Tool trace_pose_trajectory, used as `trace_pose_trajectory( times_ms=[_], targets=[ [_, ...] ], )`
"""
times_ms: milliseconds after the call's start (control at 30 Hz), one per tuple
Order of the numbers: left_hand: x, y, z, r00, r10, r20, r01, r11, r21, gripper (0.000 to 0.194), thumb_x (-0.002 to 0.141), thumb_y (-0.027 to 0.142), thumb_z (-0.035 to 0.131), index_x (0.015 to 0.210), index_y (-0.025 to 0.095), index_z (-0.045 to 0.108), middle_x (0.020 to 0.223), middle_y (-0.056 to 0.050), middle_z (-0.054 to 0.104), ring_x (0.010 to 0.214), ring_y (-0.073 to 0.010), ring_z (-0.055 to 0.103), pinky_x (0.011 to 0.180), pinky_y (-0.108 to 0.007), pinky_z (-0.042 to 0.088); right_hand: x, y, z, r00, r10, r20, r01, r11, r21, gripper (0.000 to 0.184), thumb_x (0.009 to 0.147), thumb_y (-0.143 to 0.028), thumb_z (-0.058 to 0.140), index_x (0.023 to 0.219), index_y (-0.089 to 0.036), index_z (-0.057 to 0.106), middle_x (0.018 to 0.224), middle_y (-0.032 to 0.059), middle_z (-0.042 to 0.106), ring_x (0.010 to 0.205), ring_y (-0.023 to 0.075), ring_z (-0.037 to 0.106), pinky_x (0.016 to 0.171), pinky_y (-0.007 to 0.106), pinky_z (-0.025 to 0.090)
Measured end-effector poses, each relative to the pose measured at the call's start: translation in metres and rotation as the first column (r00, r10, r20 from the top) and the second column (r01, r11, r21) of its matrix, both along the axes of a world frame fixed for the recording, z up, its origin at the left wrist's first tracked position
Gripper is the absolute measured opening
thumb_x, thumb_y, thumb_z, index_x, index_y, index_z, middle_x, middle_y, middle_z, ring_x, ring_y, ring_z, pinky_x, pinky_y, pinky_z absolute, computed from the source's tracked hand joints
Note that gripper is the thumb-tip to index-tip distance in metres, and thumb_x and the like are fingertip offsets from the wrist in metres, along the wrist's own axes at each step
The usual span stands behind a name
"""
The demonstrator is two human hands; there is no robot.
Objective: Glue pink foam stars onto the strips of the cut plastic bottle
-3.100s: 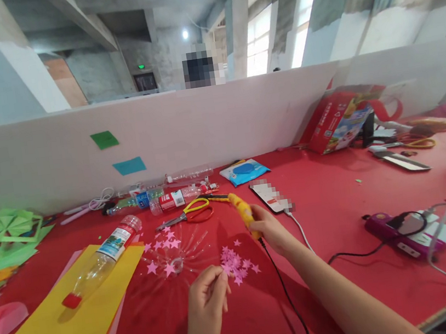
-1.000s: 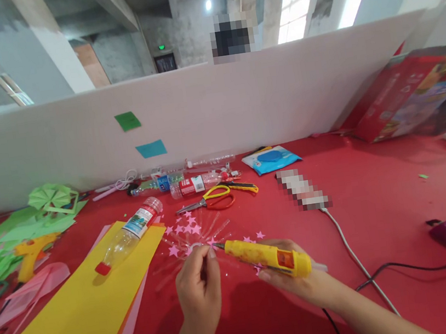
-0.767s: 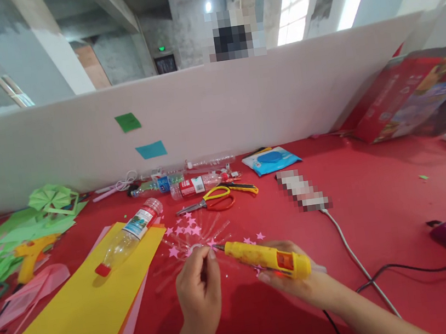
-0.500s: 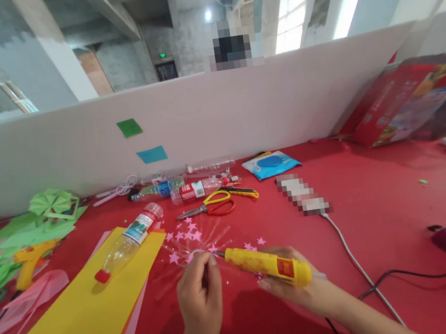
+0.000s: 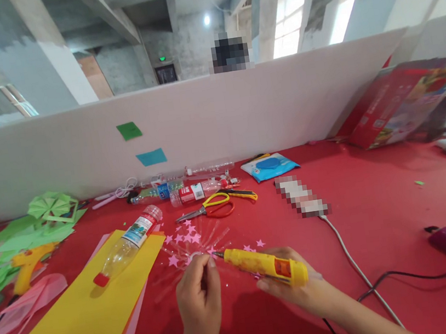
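1 bottle (image 5: 128, 246) on the yellow paper (image 5: 73, 315). Left hand (image 5: 199, 292): thumb and finger pinch 1 pink star (image 5: 211, 252). 1 yellow glue gun (image 5: 261, 264), nozzle at the star, over red table (image 5: 266, 327), clenched in right hand (image 5: 295, 284).

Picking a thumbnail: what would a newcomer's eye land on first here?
Likely the yellow glue gun in the right hand, its tip close to the left hand's fingertips over the red table. Next, the pink stars scattered just beyond the left hand, and the big yellow sheet at left with a clear bottle lying on it.
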State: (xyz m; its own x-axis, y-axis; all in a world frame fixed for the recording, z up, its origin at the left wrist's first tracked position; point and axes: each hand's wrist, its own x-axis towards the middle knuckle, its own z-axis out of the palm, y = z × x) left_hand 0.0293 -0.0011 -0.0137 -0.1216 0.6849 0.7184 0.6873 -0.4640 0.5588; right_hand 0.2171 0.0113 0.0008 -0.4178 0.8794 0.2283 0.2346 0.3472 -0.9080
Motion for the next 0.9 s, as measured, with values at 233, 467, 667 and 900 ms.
trace_pose_trajectory(
  times_ms=[233,467,667,900],
  targets=[
    [0.001,0.0,0.001,1.0,0.01,0.021,-0.009,0.999,-0.047,0.016,0.086,0.02,0.047,0.073,0.018,0.057,0.056,0.003,0.054,0.047,-0.0092,0.051,0.048,-0.017,0.043,-0.001,0.0,0.006,1.0,0.015,0.025,-0.015,1.0,-0.016,0.038,0.079,-0.051,0.056,0.063,-0.018,0.055,0.06,-0.0005,0.046,0.053,0.0121,0.04,0.048,0.024,0.037],
    [0.001,0.0,0.002,0.996,0.003,0.086,0.003,0.997,-0.077,0.017,0.085,0.023,0.048,0.071,0.018,0.057,0.053,0.004,0.052,0.046,-0.0094,0.049,0.047,-0.018,0.042,0.003,-0.001,0.0,0.994,-0.068,-0.087,0.05,0.98,-0.193,0.043,0.073,-0.058,0.062,0.089,-0.018,0.067,0.075,0.0047,0.063,0.068,0.0183,0.058,0.061,0.029,0.05],
    [0.0,0.0,0.002,0.989,-0.001,0.146,0.024,0.987,-0.159,0.019,0.086,0.026,0.047,0.071,0.018,0.057,0.053,0.004,0.05,0.045,-0.0095,0.048,0.046,-0.018,0.041,0.003,0.001,-0.004,0.983,0.037,-0.178,-0.092,0.946,-0.31,0.053,0.074,-0.065,0.058,0.09,-0.016,0.066,0.065,0.0003,0.054,0.049,0.0091,0.044,0.046,0.021,0.04],
    [0.002,0.0,0.001,0.994,0.004,0.112,0.01,0.992,-0.129,0.019,0.085,0.025,0.048,0.071,0.018,0.058,0.054,0.003,0.053,0.046,-0.0099,0.05,0.046,-0.018,0.042,0.001,-0.001,-0.008,0.977,-0.082,-0.194,0.039,0.976,-0.216,0.045,0.076,-0.059,0.061,0.095,-0.019,0.067,0.081,0.0054,0.063,0.075,0.0182,0.059,0.066,0.028,0.05]
  ],
)
